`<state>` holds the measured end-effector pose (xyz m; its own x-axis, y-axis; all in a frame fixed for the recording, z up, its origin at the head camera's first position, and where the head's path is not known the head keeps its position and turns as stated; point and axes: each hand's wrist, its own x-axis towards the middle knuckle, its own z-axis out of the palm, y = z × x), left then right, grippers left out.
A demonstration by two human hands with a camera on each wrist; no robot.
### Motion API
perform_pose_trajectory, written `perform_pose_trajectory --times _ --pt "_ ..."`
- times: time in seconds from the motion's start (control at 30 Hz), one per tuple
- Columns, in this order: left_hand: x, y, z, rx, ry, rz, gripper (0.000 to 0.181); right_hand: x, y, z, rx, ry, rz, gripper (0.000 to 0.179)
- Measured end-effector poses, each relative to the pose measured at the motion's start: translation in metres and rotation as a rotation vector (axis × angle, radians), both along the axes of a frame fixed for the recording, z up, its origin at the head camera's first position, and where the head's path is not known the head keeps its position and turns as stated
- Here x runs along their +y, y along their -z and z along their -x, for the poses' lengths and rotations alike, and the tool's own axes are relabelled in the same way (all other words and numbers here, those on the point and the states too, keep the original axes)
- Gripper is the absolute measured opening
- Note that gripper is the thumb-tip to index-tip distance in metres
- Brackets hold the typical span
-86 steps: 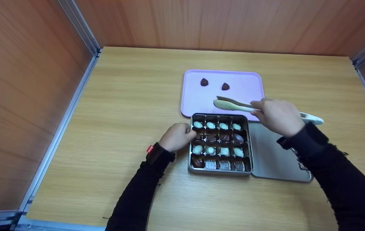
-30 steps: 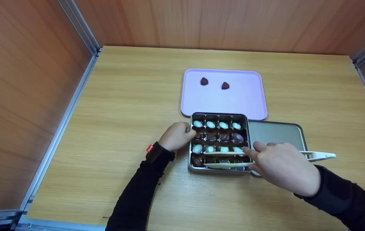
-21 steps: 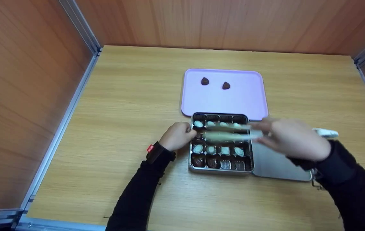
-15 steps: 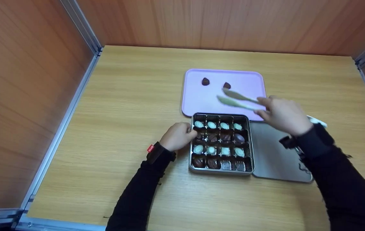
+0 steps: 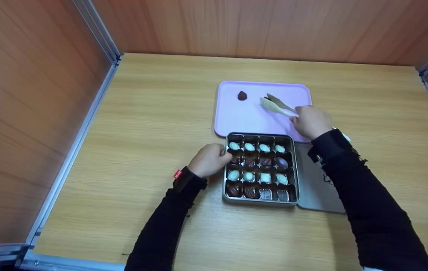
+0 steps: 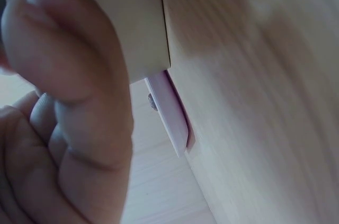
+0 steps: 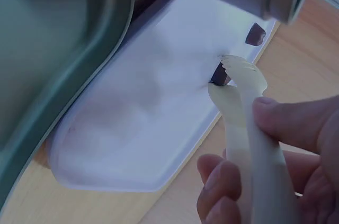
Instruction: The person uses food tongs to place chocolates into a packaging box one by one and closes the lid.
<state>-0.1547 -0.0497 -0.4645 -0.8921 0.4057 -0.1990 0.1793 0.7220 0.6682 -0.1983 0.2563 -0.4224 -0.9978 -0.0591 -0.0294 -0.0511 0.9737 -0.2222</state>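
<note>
My right hand [image 5: 313,122] grips pale tongs [image 5: 272,106] over the lilac tray [image 5: 244,118]. Their tips stand on either side of a dark chocolate [image 7: 219,75], mostly hidden in the head view. Another chocolate [image 5: 242,95] lies on the tray to the left. My left hand [image 5: 208,160] pinches the left wall of a metal tin [image 5: 261,202], thumb over the rim. Inside, a divided insert bears pale green pieces in two rows and dark ones in another. The nearest row has dark chocolates in its two left compartments.
A flat grey metal lid [image 5: 317,184] lies right of the tin, partly under my right forearm. The tray sits just behind the tin. Wooden panels [image 5: 266,28] with metal framing [image 5: 74,150] bound the table [image 5: 153,101] at the back and sides.
A dark chocolate now sits in the nearest row's second compartment. My right hand carried the tongs into the tin, then back to the right-hand chocolate on the tray. My left hand stayed put.
</note>
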Motion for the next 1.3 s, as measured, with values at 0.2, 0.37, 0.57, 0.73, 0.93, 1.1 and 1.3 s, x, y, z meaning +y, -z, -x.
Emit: perform_pose_trajectory --times 0.2,0.37,0.57,0.73,0.93,1.1,1.3 --pt "-0.001 0.0 0.001 0.003 -0.003 -0.001 0.032 0.002 -0.002 -0.006 0.026 -0.029 -0.017 0.017" --pt "-0.003 0.001 0.002 0.0 -0.011 0.0 0.032 0.003 -0.007 -0.013 0.012 -0.045 -0.036 0.016" --pt "-0.005 0.001 0.002 -0.011 -0.014 0.001 0.032 0.004 -0.023 -0.041 0.082 -0.135 -0.034 0.022" --pt "-0.005 0.002 0.002 -0.016 -0.015 0.004 0.032 0.007 -0.043 -0.082 0.162 -0.268 -0.019 0.032" --pt "-0.006 0.002 0.003 0.003 -0.006 -0.006 0.031 0.013 -0.06 -0.13 0.071 -0.405 0.037 0.032" --pt "-0.007 0.002 0.004 0.002 -0.005 -0.002 0.029 0.014 -0.065 -0.157 0.074 -0.479 -0.031 0.033" --pt "-0.007 0.002 0.004 0.011 -0.003 0.001 0.03 0.01 -0.069 -0.174 0.1 -0.498 -0.13 0.035"
